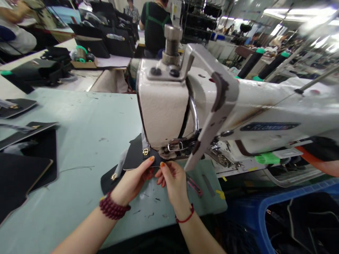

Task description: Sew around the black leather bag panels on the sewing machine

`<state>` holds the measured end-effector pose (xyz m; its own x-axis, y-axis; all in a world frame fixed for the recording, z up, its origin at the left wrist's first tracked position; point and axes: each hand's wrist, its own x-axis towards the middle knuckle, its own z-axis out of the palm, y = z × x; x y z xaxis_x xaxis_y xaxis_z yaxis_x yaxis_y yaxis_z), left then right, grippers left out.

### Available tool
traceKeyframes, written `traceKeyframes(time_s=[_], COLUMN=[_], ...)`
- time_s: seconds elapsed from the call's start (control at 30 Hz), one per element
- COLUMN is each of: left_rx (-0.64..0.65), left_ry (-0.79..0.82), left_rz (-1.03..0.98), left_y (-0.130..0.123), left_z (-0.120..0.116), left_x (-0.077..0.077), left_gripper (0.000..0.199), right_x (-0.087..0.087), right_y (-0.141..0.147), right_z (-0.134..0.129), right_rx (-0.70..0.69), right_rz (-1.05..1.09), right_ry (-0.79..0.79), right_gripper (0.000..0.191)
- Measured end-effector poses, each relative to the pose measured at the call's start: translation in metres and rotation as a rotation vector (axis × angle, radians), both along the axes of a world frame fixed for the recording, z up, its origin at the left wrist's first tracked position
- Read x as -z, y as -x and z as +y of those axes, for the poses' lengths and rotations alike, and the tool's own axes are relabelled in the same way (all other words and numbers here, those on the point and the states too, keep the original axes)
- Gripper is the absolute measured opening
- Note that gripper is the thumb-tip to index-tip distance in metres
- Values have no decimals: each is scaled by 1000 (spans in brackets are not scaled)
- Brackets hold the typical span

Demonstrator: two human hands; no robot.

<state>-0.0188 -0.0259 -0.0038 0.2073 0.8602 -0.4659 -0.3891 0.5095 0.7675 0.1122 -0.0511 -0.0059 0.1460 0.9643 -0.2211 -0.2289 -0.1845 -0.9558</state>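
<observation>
A black bag panel [134,155] with a gold clasp [145,152] lies under the head of a white sewing machine [162,102]. My left hand [140,176] grips the panel's near edge, thumb on top and fingers beneath. Close beside it, my right hand [171,178] pinches the same edge just in front of the needle area, which the machine's parts partly hide. Another black piece with gold hardware [107,180] sits partly behind my left wrist.
Black panels [23,173] are stacked at the left of the pale green table [87,141]. A pink cutter [194,186] lies right of my right hand. A blue basket [262,218] with black pieces stands at lower right. A person in black [156,28] is beyond the machine.
</observation>
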Motion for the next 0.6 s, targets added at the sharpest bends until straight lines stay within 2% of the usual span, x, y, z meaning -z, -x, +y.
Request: traceKeyframes(time_s=[0.13,0.43,0.6], left_rx=[60,142,190], left_ry=[73,-59,-45], left_rz=[110,148,197], left_y=[0,8,7], left_z=[9,17,22], left_x=[-1,8,1], left_gripper=[45,41,42], right_x=[0,-3,-2], right_y=[0,2,5], right_z=[1,7,10], right_rx=[7,19,61], right_rz=[7,5,-37], right_ry=[4,27,48], right_gripper=[35,38,40])
